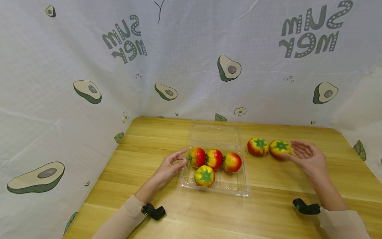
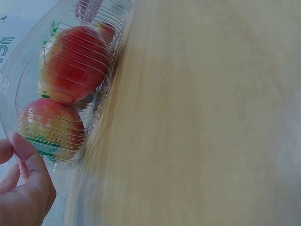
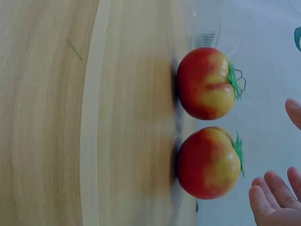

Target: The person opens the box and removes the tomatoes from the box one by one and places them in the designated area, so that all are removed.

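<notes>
A clear plastic clamshell box (image 1: pixel 229 186) lies with its lid (image 1: pixel 215 134) folded back. Inside are several red-and-yellow tomatoes with green star-shaped tops, one of them (image 1: pixel 205 176) in the near row. My left hand (image 1: pixel 168 167) pinches the box's left rim between thumb and finger. In the left wrist view, the thumb (image 2: pixel 28 155) lies against that rim. Two more tomatoes, a left one (image 1: pixel 257 146) and a right one (image 1: pixel 279 149), sit on the table right of the box. Around the right one, my right hand (image 1: pixel 308 159) hovers with fingers spread, apart from it in the right wrist view.
The wooden table (image 1: pixel 268 212) carries everything. Behind it and at the sides hangs a white curtain (image 1: pixel 191 66) printed with avocados. A black wrist device (image 1: pixel 153 211) is on the left arm, another (image 1: pixel 305 207) on the right.
</notes>
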`<state>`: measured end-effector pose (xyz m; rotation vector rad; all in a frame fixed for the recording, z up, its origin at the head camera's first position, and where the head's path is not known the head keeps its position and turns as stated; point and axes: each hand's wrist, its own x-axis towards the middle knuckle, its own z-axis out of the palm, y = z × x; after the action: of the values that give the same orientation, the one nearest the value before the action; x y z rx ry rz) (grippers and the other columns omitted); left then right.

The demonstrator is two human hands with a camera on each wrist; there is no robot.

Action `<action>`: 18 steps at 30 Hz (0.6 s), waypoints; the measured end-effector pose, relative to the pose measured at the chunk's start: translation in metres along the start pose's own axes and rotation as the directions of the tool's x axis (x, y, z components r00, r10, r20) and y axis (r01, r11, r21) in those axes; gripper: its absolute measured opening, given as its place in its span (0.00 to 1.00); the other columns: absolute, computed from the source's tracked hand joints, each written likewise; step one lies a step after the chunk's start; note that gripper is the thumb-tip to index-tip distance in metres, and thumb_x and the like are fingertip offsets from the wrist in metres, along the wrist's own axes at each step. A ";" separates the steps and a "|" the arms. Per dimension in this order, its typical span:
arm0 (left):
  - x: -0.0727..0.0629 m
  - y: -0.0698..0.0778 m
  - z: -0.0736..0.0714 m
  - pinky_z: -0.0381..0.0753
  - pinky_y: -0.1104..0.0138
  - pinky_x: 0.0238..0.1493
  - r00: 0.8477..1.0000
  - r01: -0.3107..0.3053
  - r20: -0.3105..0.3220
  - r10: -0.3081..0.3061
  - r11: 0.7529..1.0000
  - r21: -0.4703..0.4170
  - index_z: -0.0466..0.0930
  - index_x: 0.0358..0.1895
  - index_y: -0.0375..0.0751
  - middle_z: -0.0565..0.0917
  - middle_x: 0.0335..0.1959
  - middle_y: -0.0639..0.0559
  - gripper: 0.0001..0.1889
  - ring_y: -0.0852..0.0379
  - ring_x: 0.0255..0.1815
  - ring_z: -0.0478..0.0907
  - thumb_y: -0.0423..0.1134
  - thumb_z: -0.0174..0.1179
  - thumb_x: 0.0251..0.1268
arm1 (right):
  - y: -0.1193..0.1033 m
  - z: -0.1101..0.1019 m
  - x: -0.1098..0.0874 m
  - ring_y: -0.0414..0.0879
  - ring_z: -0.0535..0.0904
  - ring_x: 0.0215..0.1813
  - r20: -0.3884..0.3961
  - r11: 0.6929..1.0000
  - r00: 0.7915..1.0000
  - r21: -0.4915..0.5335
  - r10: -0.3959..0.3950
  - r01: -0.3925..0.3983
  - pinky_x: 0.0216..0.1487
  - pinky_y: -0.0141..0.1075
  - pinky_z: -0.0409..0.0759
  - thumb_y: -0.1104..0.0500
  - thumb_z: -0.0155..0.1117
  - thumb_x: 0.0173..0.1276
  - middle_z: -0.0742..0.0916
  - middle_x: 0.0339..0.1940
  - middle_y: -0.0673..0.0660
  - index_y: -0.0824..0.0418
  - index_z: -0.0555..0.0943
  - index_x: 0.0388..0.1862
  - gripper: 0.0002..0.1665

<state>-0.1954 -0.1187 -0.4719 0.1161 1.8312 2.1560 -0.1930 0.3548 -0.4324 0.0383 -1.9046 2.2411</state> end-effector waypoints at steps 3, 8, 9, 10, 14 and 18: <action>0.000 0.000 0.000 0.79 0.75 0.36 1.000 0.003 0.002 -0.003 1.000 0.003 0.65 0.74 0.38 0.73 0.46 0.46 0.27 0.60 0.34 0.75 0.28 0.56 0.73 | -0.002 0.003 -0.002 0.29 0.80 0.51 0.008 1.000 1.000 -0.021 0.004 -0.003 0.48 0.19 0.76 0.79 0.69 0.59 0.84 0.50 0.42 0.61 0.74 0.58 0.30; 0.001 0.000 0.000 0.79 0.75 0.37 1.000 0.005 0.004 -0.005 1.000 0.003 0.66 0.74 0.38 0.72 0.47 0.46 0.27 0.60 0.35 0.75 0.29 0.56 0.74 | -0.006 0.009 -0.005 0.30 0.80 0.51 0.028 0.999 0.999 -0.034 0.018 -0.017 0.49 0.20 0.77 0.79 0.69 0.59 0.83 0.51 0.42 0.60 0.73 0.59 0.31; 0.001 0.000 0.000 0.79 0.75 0.37 1.000 0.004 0.007 -0.004 1.000 0.004 0.66 0.74 0.38 0.72 0.47 0.46 0.27 0.60 0.35 0.75 0.29 0.56 0.74 | -0.007 0.010 -0.005 0.30 0.80 0.52 0.034 0.999 0.999 -0.032 0.017 -0.016 0.49 0.20 0.77 0.79 0.68 0.59 0.83 0.51 0.42 0.60 0.73 0.59 0.32; 0.001 0.000 0.000 0.79 0.75 0.37 1.000 0.004 0.006 -0.004 1.000 0.003 0.66 0.74 0.38 0.72 0.47 0.46 0.27 0.60 0.35 0.75 0.29 0.56 0.74 | -0.007 0.011 -0.006 0.30 0.80 0.52 0.041 0.999 0.999 -0.029 0.014 -0.013 0.49 0.20 0.77 0.79 0.68 0.59 0.83 0.51 0.42 0.61 0.73 0.59 0.32; 0.001 0.000 0.000 0.79 0.75 0.38 1.000 0.004 0.008 -0.004 1.000 0.006 0.65 0.74 0.37 0.72 0.47 0.46 0.27 0.60 0.36 0.75 0.29 0.56 0.74 | -0.009 0.017 -0.009 0.30 0.80 0.52 0.069 1.000 0.998 -0.010 -0.003 0.004 0.50 0.21 0.77 0.81 0.67 0.59 0.83 0.52 0.44 0.62 0.73 0.60 0.32; 0.000 0.000 0.000 0.79 0.75 0.37 1.000 -0.002 0.009 0.002 1.000 -0.003 0.65 0.74 0.37 0.72 0.47 0.46 0.27 0.60 0.35 0.75 0.28 0.56 0.74 | -0.011 0.022 -0.012 0.31 0.80 0.53 0.103 1.000 0.994 0.002 -0.020 0.019 0.52 0.23 0.77 0.82 0.66 0.59 0.84 0.53 0.45 0.64 0.73 0.61 0.33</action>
<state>-0.1958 -0.1190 -0.4721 0.1264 1.8235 2.1557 -0.1818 0.3327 -0.4201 0.1753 -1.9459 2.2681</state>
